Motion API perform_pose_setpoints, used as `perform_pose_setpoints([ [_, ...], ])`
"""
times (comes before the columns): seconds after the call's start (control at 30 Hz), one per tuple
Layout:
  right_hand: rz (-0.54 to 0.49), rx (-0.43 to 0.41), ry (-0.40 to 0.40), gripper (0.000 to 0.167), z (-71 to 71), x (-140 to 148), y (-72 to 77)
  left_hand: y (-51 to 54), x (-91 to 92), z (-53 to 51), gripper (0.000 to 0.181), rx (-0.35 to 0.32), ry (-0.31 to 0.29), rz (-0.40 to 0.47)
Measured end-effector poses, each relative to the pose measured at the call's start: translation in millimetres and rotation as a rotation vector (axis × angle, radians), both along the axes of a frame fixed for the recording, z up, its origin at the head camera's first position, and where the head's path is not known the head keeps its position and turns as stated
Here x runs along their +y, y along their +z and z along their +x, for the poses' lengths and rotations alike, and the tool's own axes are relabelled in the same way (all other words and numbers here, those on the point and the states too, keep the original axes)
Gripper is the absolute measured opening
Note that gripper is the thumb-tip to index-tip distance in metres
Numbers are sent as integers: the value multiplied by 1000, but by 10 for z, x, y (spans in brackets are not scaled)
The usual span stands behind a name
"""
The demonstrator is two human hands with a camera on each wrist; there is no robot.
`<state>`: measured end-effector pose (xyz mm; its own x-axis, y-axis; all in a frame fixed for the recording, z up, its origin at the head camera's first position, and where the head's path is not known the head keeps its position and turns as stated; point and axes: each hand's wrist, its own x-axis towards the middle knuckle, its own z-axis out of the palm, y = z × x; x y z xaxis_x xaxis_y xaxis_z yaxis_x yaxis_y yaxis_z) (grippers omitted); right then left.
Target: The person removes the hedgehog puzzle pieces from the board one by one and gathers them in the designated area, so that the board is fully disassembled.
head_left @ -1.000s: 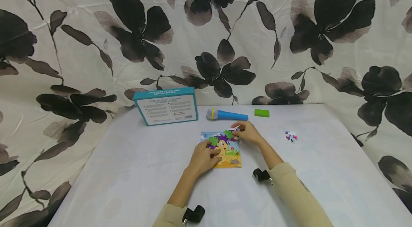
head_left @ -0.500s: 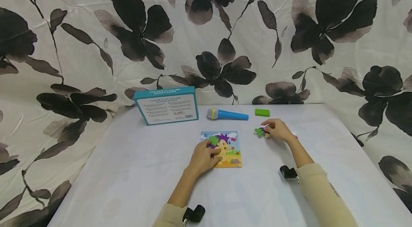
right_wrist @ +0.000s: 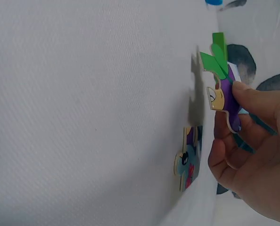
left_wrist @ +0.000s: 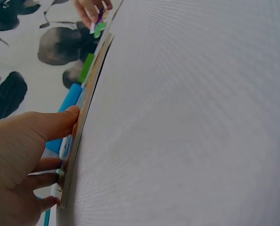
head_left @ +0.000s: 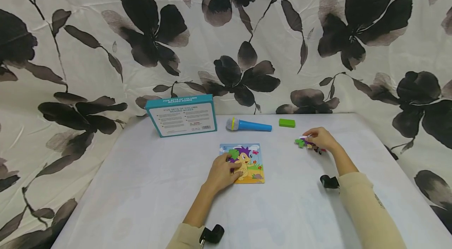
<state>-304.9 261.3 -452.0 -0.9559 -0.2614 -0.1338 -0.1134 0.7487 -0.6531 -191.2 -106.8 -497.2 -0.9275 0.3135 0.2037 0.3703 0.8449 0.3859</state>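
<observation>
On the table lies a square jigsaw puzzle board (head_left: 253, 174) with a purple-haired cartoon hedgehog on it. My left hand (head_left: 221, 173) rests on its left part, fingers and thumb spread over the picture; in the left wrist view the fingertips touch the board's top face. My right hand (head_left: 322, 139) pinches a jigsaw piece (right_wrist: 230, 101) in purple, green and yellow, held just off the table to the right. Beneath that hand lies another jigsaw piece (right_wrist: 189, 162) with a blue pony face, mostly hidden by the hand in the head view.
Behind the board a blue toy microphone (head_left: 252, 125) lies on its side. A green block (head_left: 287, 123) lies to its right. A teal and white box (head_left: 183, 117) stands at the back left. A floral cloth (head_left: 197, 53) hangs along the table's far edge.
My right hand has lifted the green and purple jigsaw piece from the board's upper right corner and carried it right, above the other piece. The left hand has stayed in place.
</observation>
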Motion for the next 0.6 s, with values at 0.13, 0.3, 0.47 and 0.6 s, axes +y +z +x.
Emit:
perform_pose_setpoints([
  [0.13, -21, -37, 15, 28, -22, 9, 10, 4, -3, -1, 31, -1, 0, 1],
  [0.3, -59, -33, 91, 24, -95, 58, -34, 7, 2, -2, 32, -14, 1, 9],
  [0.47, -5, -79, 89, 26, -90, 8, 30, 8, 8, 0, 32, -14, 1, 3],
  [0.6, 50, -96, 102, 27, -83, -33, 76, 15, 8, 1, 31, -16, 2, 2],
])
